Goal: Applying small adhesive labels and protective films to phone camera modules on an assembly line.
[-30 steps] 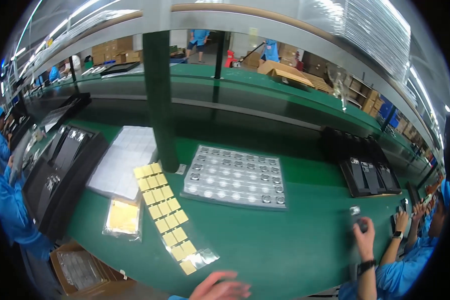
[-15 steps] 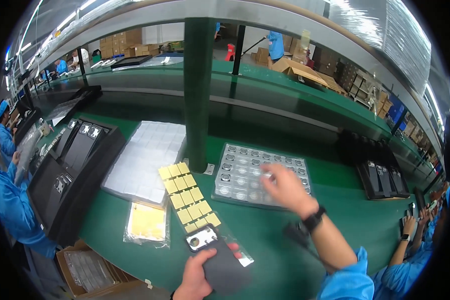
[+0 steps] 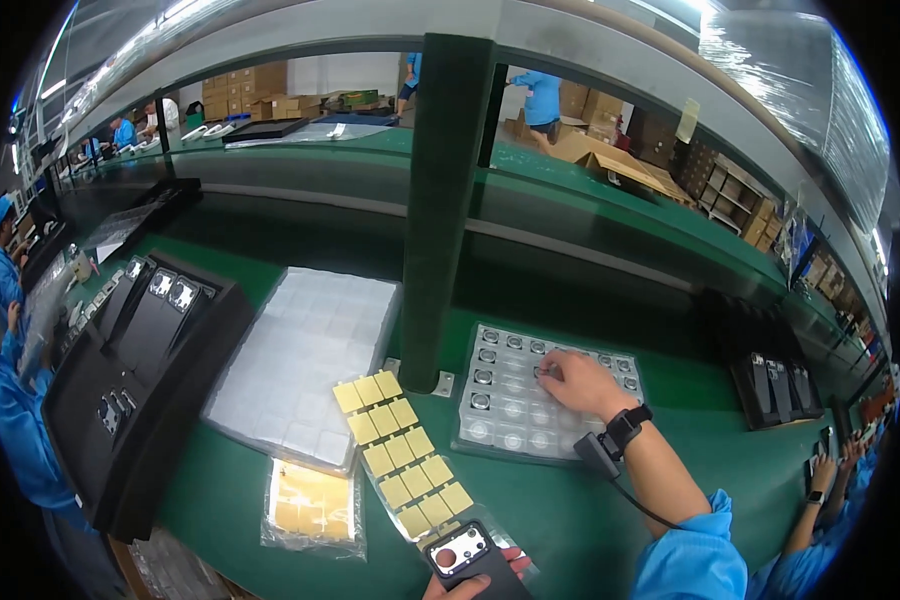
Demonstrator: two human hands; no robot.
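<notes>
At the bottom edge my left hand (image 3: 458, 588) is wrapped around a dark phone back cover (image 3: 500, 572), which has a pale plate and a round hole in its camera area. My right hand (image 3: 582, 384), with a black band and small box at the wrist, is over a clear blister tray (image 3: 476, 432). Its thumb and fingertips are pinched together beside a small dark ring-shaped part; whether they hold it I cannot tell. Similar round parts sit in the tray's far and left pockets. A strip of yellow square stickers (image 3: 398, 448) lies between the tray and the cover.
A white tray stack (image 3: 305, 350) and a bagged pack of yellow pieces (image 3: 312, 508) lie left. Black bins (image 3: 135, 400) with dark covers stand far left, another bin (image 3: 770, 385) at right. A green post (image 3: 442, 220) rises behind the strip. Co-workers sit at both sides.
My right hand has closed its fingers into a pinch over the tray. My left hand and the cover sit lower in view, and the whole view has shifted.
</notes>
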